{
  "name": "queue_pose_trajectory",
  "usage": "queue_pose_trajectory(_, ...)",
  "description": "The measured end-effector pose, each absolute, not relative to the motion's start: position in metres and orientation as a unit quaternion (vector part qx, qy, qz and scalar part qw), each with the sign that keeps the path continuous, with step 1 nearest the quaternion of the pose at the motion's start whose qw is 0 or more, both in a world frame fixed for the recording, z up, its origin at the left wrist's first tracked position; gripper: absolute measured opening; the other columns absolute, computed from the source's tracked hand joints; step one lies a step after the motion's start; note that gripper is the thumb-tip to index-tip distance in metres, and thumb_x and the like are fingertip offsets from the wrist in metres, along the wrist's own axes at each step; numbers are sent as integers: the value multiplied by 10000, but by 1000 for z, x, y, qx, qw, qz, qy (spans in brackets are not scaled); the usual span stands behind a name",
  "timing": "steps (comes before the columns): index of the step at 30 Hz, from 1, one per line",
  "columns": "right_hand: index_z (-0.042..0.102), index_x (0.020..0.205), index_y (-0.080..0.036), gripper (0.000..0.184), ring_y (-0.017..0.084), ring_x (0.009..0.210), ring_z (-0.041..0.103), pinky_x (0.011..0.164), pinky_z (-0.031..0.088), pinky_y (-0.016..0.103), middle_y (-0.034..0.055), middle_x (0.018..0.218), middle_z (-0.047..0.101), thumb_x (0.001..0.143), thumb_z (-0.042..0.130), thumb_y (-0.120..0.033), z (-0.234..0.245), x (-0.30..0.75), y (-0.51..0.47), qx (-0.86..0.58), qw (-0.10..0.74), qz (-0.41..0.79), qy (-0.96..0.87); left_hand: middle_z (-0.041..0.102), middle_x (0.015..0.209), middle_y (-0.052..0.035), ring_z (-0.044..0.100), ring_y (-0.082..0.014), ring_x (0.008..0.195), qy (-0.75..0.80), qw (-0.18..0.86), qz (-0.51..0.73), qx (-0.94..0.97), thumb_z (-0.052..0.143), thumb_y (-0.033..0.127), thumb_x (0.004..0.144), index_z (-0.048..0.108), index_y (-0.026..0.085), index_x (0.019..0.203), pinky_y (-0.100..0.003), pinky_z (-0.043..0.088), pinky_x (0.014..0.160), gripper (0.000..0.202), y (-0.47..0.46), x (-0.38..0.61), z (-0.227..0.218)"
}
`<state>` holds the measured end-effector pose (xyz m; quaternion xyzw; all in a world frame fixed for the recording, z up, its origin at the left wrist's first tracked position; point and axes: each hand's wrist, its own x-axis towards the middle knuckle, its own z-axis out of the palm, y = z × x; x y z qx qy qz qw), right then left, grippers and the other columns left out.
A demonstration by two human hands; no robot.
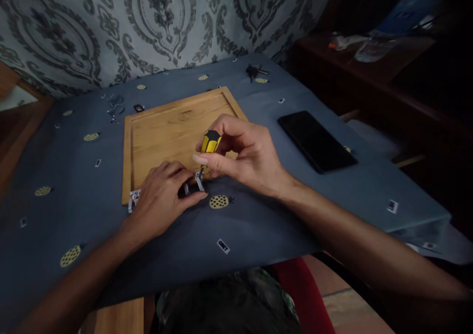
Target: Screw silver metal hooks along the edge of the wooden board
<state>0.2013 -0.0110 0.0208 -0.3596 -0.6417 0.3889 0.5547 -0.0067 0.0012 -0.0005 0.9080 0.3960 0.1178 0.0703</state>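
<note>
My right hand (246, 151) is closed around a short screwdriver (211, 143) with a yellow and black handle. The screwdriver's tip points down at a small silver metal fitting (199, 182) by the near edge of a wooden board (166, 134). My left hand (162, 193) lies over that edge, its thumb and bent fingers gripping around the fitting. Beneath the left palm the view is hidden. Another part of silver metal hardware (133, 199) shows left of this hand at the board's corner; whether the two pieces are joined I cannot tell.
A black phone (317, 141) lies right of the board. Keys (255, 71) sit toward the back of the blue cloth-covered table (251, 225). Small metal pieces (115, 108) and a little dark object (138, 108) lie beyond the board. A large bottle (406, 14) stands on furniture at right.
</note>
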Motion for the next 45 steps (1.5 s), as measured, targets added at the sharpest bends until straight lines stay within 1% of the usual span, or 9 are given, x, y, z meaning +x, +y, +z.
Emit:
queue_pose_trajectory(3,617,849,-213,356,74,535,580,479,493,208,-43,782,643,778,872,-450,23,202,-11,-343,558,407,-637,719,1101,-75,656,-290,1016,396,71,117,908,780,418,889,768,215,1083,-471,529,920,282,1,-7,-1)
queue_pose_trajectory(7,664,987,-197,263,98,617,644,536,518,211,-37,760,630,890,768,-418,26,205,-11,-321,530,435,-653,716,1092,-74,655,-290,1018,395,67,123,908,783,415,886,769,218,1070,-461,529,907,269,1,-8,-2)
queue_pose_trajectory(11,651,865,-180,330,91,576,610,505,509,214,-43,689,595,862,785,-482,23,204,-10,-310,535,434,-655,717,1076,-68,659,-280,997,393,65,130,908,785,411,884,771,222,1053,-447,532,897,254,1,-7,-2)
queue_pose_trajectory(15,591,750,-201,376,67,522,539,452,464,212,-46,704,584,784,865,-456,20,201,-11,-334,581,347,-656,712,1036,-53,657,-275,987,391,65,134,908,783,410,886,766,243,1103,-434,528,876,274,1,-8,-2)
queue_pose_trajectory(21,513,738,-225,391,50,478,544,414,428,199,-66,729,568,851,803,-460,29,197,-15,-365,683,265,-575,693,992,-51,646,-272,987,393,69,122,909,767,447,897,758,222,1084,-418,514,853,293,1,-9,-2)
queue_pose_trajectory(28,487,738,-240,366,69,521,522,456,470,213,-69,677,525,877,795,-381,16,197,-9,-367,620,296,-627,691,995,-46,643,-267,984,400,70,117,906,763,440,901,763,232,1066,-409,506,849,266,1,-8,-1)
queue_pose_trajectory(34,458,738,-240,366,62,513,488,459,454,214,-74,686,492,893,777,-329,13,196,-9,-352,612,309,-637,689,990,-52,642,-279,991,397,70,119,907,780,415,890,758,218,1040,-425,510,855,248,1,-7,-1)
queue_pose_trajectory(40,470,743,-242,388,84,548,490,489,471,236,-55,722,523,868,799,-405,14,196,-10,-367,599,322,-634,685,983,-47,640,-277,993,399,69,119,906,764,429,900,753,236,1062,-419,507,847,252,1,-7,0)
queue_pose_trajectory(45,479,751,-244,366,88,560,507,485,476,233,-48,735,546,869,799,-377,13,196,-10,-372,594,318,-639,687,991,-49,638,-276,1015,404,78,112,905,737,446,919,753,237,1060,-424,508,876,253,0,-7,0)
